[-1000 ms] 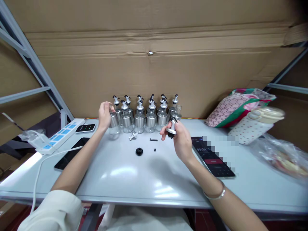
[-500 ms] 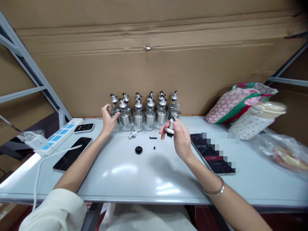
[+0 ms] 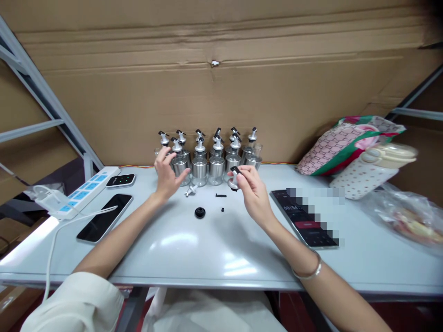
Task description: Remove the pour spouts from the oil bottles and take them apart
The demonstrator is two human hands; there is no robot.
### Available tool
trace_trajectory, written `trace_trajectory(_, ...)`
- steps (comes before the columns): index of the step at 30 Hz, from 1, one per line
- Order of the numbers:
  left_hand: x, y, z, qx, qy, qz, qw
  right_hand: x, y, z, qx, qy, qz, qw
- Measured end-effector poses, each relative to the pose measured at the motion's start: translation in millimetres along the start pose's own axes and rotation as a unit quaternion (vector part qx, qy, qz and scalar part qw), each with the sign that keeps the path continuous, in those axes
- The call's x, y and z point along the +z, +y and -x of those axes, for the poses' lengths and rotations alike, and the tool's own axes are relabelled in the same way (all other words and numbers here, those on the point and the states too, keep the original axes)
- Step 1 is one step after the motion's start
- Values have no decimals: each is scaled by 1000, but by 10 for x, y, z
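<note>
My right hand (image 3: 255,196) pinches a silver and black bottle pourer top (image 3: 235,179) above the table. My left hand (image 3: 168,171) has its fingers spread at the left end of the bottle rows, in front of a glass bottle that it partly hides. Several glass bottles with steel sleeves (image 3: 199,169) stand in two rows, most with pourer tops on. In front of them lie a loose silver spout (image 3: 191,190), a black lever piece (image 3: 220,195), a round black stopper (image 3: 200,212) and a tiny black plug (image 3: 222,210).
At left are a white power strip (image 3: 83,193), a small device (image 3: 121,180) and a phone (image 3: 105,218) under a white cable. A phone with a timer (image 3: 301,221), a dotted flask (image 3: 372,170), a patterned bag (image 3: 332,147) and a plastic bag (image 3: 411,216) lie right. Cardboard (image 3: 221,101) walls the back.
My left hand has moved off the leftmost bottle and to the right, its fingers now spread. My right hand has carried the pourer top a little to the left.
</note>
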State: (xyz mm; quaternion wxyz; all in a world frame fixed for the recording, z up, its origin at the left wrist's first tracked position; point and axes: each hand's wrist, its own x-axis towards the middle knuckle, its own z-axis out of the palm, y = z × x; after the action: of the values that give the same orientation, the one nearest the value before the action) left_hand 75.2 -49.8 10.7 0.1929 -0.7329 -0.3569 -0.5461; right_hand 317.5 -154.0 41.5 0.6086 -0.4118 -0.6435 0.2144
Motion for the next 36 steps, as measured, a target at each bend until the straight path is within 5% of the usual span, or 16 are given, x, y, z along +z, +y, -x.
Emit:
trace_trajectory(5, -185, 860, 245, 71, -118, 143, 980, 62, 80, 23, -4, -59, 64, 996)
trace_trajectory(8, -283, 1152, 486, 57, -208, 306, 927, 104, 55, 87, -26, -98, 86, 991)
trace_trajectory(12, -309, 1236, 602, -172, -359, 469, 788, 122, 33, 149, -20, -134, 102, 986)
trace_trajectory(15, -279, 1241, 567, -348, -368, 547, 667, 117, 66, 163, 10, -144, 102, 984)
trace_trajectory(17, -257, 1250, 547, -383, -366, 567, 630, 116, 90, 166, 1, -152, 120, 981)
trace_trajectory(26, -246, 1296, 524, -411, -363, 539, 640, 136, 102, 185, -93, -203, 154, 963)
trace_trajectory(36, -298, 1298, 489, -369, -420, 497, 664, 77, 241, 142, -86, -250, 109, 958)
